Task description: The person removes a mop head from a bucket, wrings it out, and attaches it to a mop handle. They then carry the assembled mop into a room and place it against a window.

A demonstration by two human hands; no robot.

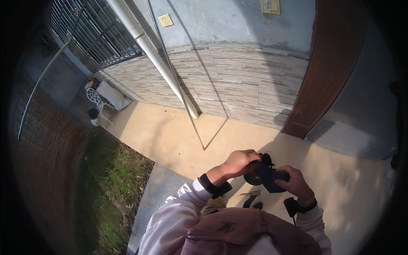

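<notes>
Both my hands are in front of me, over the tiled floor, with a dark blue cloth (270, 177) between them. My left hand (240, 164) is closed, its fingertips pinching the cloth's upper left end. On the other side my right hand (294, 182) grips the cloth, thumb laid across its front. A dark, shiny rounded object (253, 178) shows under my left fingers, and black parts (267, 159) stick out beyond them. I cannot make out what these are, or whether my left hand touches them.
A white pipe (163, 72) and a thin metal pole (182, 91) lean by the tiled wall (238, 80). A brown door frame (327, 72) stands at right. At far left are a white chair (94, 96) and white sack (112, 94). Grass (119, 178) borders the paving.
</notes>
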